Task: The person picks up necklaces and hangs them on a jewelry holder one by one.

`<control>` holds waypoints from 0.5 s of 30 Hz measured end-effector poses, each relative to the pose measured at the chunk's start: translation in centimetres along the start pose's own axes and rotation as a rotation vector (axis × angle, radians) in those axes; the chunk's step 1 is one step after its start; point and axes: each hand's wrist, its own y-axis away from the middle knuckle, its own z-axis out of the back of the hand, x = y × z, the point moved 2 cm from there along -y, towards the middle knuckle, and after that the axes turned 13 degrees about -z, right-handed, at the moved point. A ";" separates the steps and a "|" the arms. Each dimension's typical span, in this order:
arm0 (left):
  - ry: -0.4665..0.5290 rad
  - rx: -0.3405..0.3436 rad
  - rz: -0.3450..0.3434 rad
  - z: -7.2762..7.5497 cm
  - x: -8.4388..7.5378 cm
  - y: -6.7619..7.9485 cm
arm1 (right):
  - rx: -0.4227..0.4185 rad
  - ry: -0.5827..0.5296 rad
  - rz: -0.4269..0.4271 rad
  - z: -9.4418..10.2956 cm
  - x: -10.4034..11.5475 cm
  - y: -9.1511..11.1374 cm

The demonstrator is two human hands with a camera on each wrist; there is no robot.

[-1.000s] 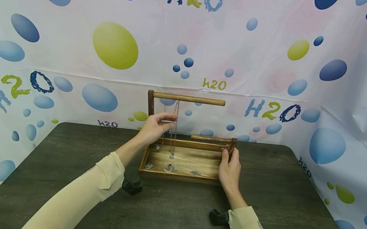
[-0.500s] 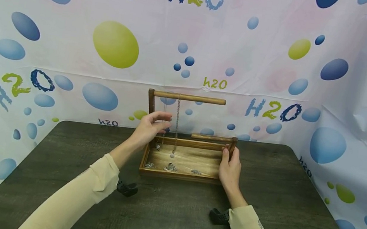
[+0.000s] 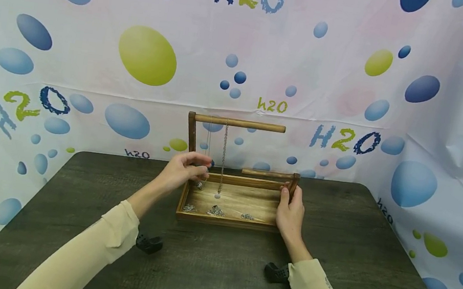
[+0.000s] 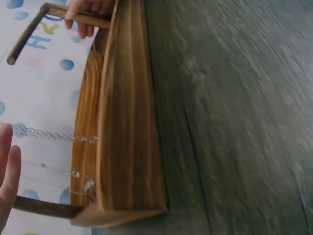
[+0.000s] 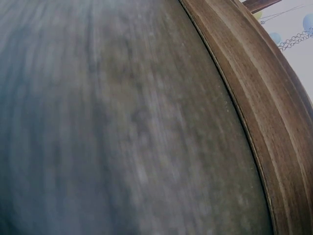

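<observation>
A wooden jewelry stand [image 3: 227, 222], a shallow tray with two upright arms, sits on the table. From its taller bar [image 3: 256, 126] hang a thick chain necklace [image 3: 223, 158] with an oval pendant and a thin necklace [image 3: 209, 136] with a small silvery pendant [image 3: 199, 186]. My left hand [image 3: 183, 171] is at the left upright, fingers loosely bent, fingertips close by the thin necklace. In the left wrist view its fingers [image 4: 10, 171] show apart from the chains [image 4: 54, 134]. My right hand [image 3: 290, 217] grips the stand's right upright, thumb in front.
Several small heaps of silvery jewelry, one in the middle [image 3: 215, 211], lie along the tray's front. A shorter bar [image 3: 267, 174] reaches inward from the right upright. The dark table [image 3: 214, 270] ends at a patterned backdrop [image 3: 337, 90] close behind the stand.
My left hand has moved away from the thick chain, leftward and down beside the left upright. The thick chain now hangs straight. My right hand has stayed on the right upright.
</observation>
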 end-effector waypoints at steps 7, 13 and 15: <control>-0.120 0.162 -0.024 0.4 1.4 1.0 | -0.008 -0.002 0.006 0.0 -0.1 0.0; -0.210 0.303 -0.067 0.4 2.1 1.4 | -0.010 0.003 0.010 0.1 0.0 -0.1; -0.236 0.347 -0.072 0.4 2.4 1.6 | -0.008 -0.002 0.009 0.0 -0.1 -0.1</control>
